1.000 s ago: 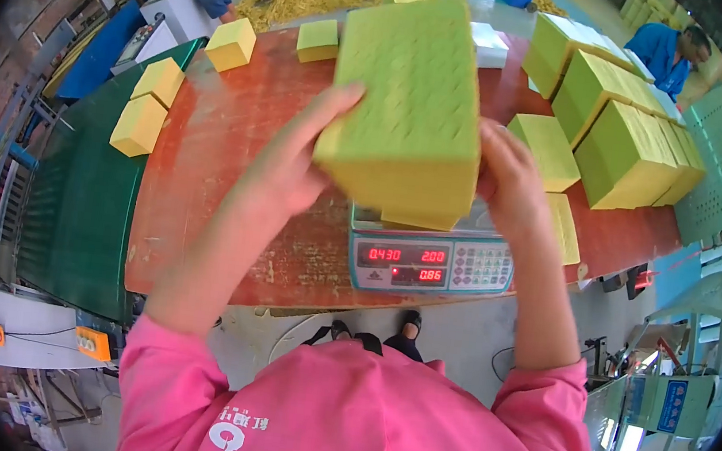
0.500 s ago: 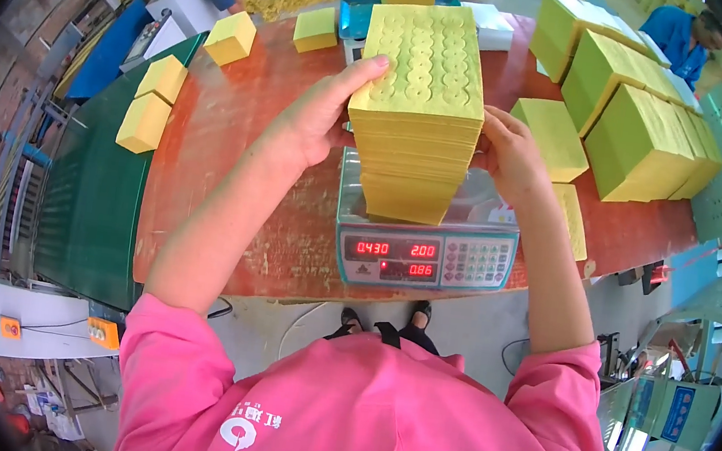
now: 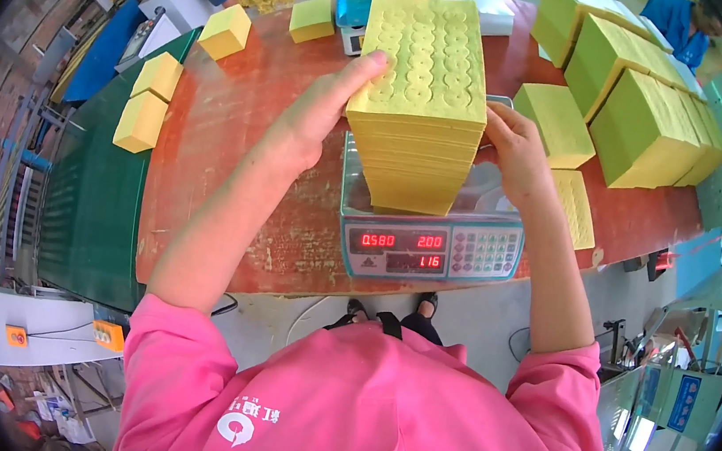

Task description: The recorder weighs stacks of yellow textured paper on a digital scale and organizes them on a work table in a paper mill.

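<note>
With the left hand and right hand grasping its left and right sides, the stack seems to rest on the scale, where light, even pressure should keep it square.

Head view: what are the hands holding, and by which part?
The yellow paper stack, near its top: left hand on the left side, thumb on top; right hand on the right side.

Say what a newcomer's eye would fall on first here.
Probably the tall yellow stack, mid-picture between the left hand and right hand, over a digital scale with red digits. Next comes the pink shirt filling the lower middle, then yellow blocks at the red table's right.
</note>
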`<state>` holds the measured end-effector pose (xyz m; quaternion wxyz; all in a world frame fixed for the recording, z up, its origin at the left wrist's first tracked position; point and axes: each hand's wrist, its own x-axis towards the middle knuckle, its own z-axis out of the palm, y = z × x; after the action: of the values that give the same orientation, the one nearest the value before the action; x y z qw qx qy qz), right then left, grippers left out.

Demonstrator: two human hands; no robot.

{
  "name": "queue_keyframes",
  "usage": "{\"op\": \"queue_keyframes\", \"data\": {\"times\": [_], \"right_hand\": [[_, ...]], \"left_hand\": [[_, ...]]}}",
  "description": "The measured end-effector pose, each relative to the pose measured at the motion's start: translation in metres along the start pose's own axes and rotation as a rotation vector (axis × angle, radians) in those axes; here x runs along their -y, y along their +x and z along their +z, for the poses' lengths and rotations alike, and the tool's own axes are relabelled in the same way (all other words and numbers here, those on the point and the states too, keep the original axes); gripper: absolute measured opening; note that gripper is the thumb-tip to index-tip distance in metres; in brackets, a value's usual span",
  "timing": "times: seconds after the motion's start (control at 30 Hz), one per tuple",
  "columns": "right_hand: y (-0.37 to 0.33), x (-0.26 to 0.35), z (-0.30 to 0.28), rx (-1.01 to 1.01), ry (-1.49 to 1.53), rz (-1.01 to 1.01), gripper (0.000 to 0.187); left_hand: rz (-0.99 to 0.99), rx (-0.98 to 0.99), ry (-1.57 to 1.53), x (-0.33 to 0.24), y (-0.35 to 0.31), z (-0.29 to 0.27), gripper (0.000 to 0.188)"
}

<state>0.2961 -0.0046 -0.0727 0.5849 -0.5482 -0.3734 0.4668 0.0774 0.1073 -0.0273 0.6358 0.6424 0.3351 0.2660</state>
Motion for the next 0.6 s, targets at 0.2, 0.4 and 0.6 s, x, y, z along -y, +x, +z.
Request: {"op": "queue_keyframes", "data": {"times": [0.2, 0.4, 0.6], "right_hand": [[0.012, -0.034, -0.006, -0.143, -0.157, -0.171, 0.049], [0.051, -0.06, 0.017, -0.191, 0.281, -0.162, 0.054], [0.094, -0.023, 0.01, -0.05, 0.385, 0.093, 0.036]], "left_hand": [[0.021, -0.17, -0.412, 0.051, 0.004, 0.005, 0.074], [0.056, -0.153, -0.652, 0.099, 0.022, 0.05, 0.06], [0.204, -0.292, -0.771, 0.1, 0.061, 0.061, 0.052]]}}
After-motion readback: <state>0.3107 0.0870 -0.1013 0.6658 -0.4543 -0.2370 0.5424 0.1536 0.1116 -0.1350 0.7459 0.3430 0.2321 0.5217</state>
